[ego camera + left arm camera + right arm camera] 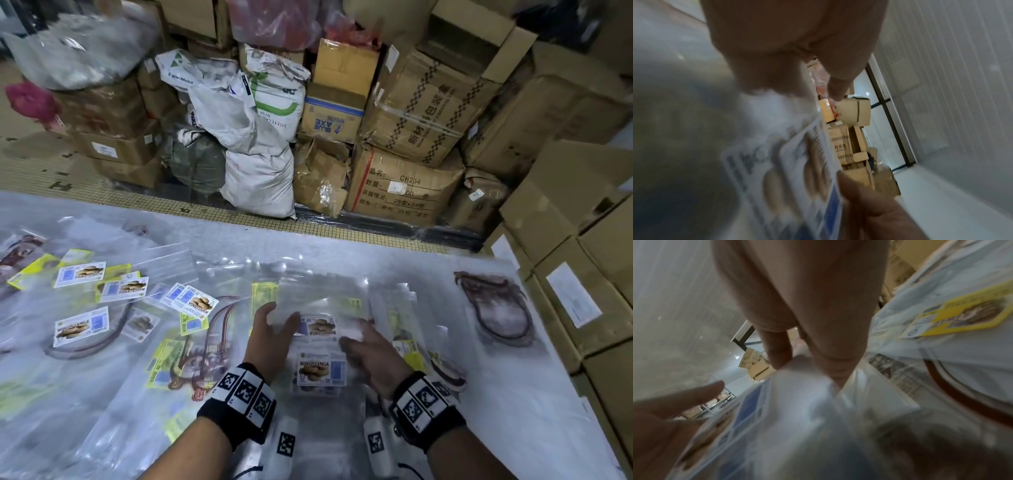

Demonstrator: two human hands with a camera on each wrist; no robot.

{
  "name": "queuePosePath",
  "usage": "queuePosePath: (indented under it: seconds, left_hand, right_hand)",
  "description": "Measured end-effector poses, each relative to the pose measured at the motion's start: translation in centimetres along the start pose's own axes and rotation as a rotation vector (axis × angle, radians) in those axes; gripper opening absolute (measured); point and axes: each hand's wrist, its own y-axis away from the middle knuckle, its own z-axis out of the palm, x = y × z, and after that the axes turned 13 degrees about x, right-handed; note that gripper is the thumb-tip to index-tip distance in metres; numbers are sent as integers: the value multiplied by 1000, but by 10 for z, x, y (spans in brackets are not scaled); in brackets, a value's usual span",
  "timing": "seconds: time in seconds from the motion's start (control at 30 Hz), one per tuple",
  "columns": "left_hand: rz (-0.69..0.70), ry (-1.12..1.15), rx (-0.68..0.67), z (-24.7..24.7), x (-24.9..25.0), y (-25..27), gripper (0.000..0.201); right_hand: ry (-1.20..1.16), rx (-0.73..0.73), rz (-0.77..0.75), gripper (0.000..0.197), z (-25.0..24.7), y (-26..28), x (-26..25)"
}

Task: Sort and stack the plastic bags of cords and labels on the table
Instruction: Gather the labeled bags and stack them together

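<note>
Held a clear bag with white-and-blue labels point(321, 346) between left hand point(270, 337) and right hand point(368, 354), both grips pinching its edges, above the surface point(534, 394) — slippery film, could slide free — labels shifting inside.

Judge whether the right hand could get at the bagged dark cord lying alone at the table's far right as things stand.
Probably yes, once freed. The right hand currently holds the bag stack together with the left hand. The bagged cord lies on its side of the table, uncovered, with only flat bags between.
</note>
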Motion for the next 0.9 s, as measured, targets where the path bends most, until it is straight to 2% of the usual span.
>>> queuePosePath:
  seconds: [0.1, 0.17, 0.23, 0.3, 0.37, 0.4, 0.47, 0.5, 0.53, 0.6, 0.67, 0.77, 0.9]
  left_hand:
    - [-133, -38, -79, -10, 0, 0, 45]
    - [-130, -75, -138, -17, 0, 3, 48]
    - [-58, 16, -168, -19, 3, 8, 32]
    - [40, 128, -251, -19, 9, 12, 53]
    - [115, 140, -282, -21, 13, 14, 68]
    - [94, 130, -271, -23, 10, 11, 67]
    - [37, 114, -218, -28, 8, 8, 46]
    - [53, 53, -131, -32, 3, 4, 33]
    - [129, -107, -27, -36, -3, -3, 27]
    - [270, -565, 102, -42, -17, -15, 41]
    - [239, -927, 154, -43, -27, -17, 58]
    - [208, -1028, 157, -36, -32, -16, 66]
    - [153, -1035, 185, -27, -29, -22, 74]
  right_hand:
    - [36, 13, -47, 54, -2, -2, -1]
    - [-59, -49, -57, 51, -1, 2, -5]
    - [-184, -94, -41, 49, 0, 3, -8]
    - [-239, -108, -12, 52, 0, 2, -11]
    - [-203, -110, -12, 58, 1, -1, -10]
    - [-194, -104, -33, 62, 0, -3, -10]
    - [-291, -97, -62, 67, -2, -3, -10]
    - [-340, -81, -74, 64, -4, -3, -11]
    - [-351, -55, -86, 59, -7, -4, -10]
    - [-258, 30, -89, 54, -13, -10, -2]
    - [-88, 153, -23, 49, -19, -17, 12]
    - [103, 275, 9, 41, -26, -25, 30]
    - [121, 288, -30, 38, -28, -24, 33]
